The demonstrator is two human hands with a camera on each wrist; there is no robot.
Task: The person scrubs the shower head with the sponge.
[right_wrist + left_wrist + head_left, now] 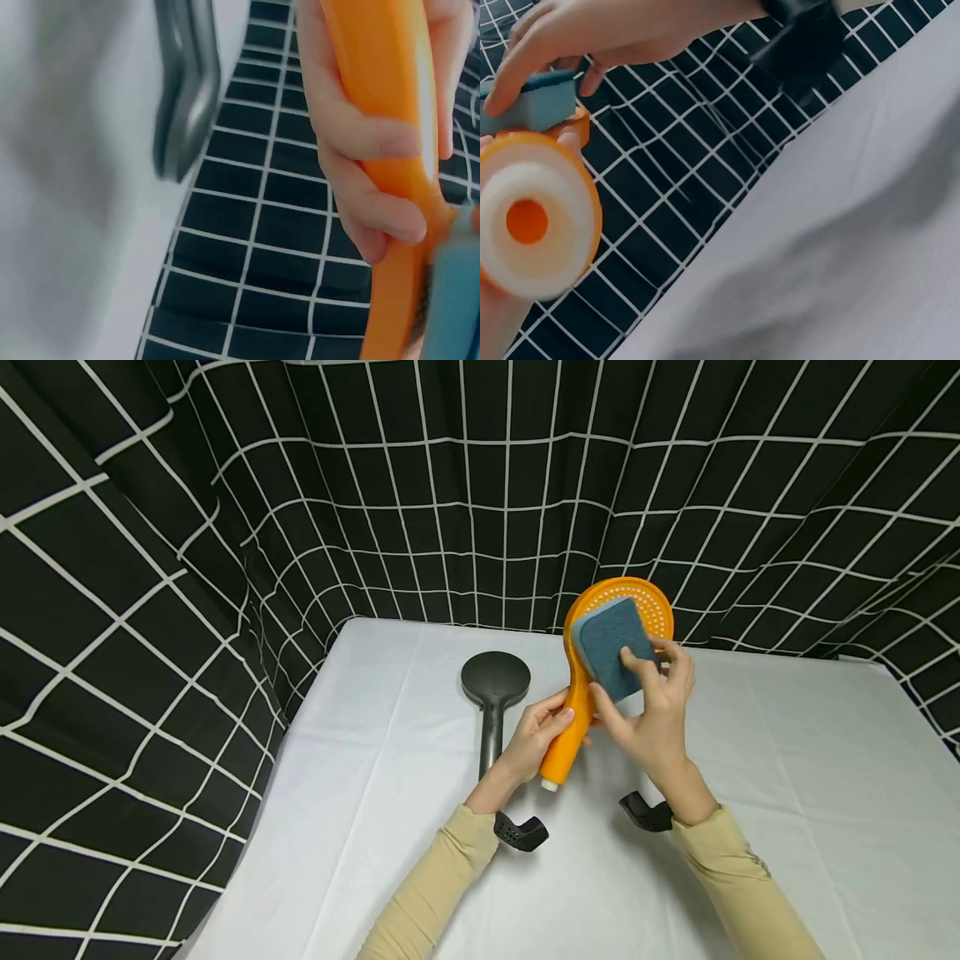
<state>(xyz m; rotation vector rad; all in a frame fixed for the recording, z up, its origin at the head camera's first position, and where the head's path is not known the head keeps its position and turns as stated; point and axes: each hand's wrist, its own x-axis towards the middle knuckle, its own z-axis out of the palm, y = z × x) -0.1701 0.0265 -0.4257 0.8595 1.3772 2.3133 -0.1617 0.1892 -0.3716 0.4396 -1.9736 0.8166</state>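
My left hand point(531, 745) grips the handle of an orange shower head point(566, 752), its perforated round face tilted up toward the head camera. In the right wrist view the fingers point(375, 210) wrap around that handle. A blue sponge point(613, 647) with a darker top layer lies against the perforated face, covering much of it. My right hand point(656, 714) holds the sponge by its edges, thumb and fingers spread. In the left wrist view the white connector end point(555, 255) of the handle faces the camera, with the sponge point(544, 109) behind it.
A dark grey shower head point(495, 678) lies on the white-covered table point(375, 777), left of my left hand. Black curtains with a white grid point(480, 493) stand along the table's back and sides. Each wrist wears a black mount point(521, 832).
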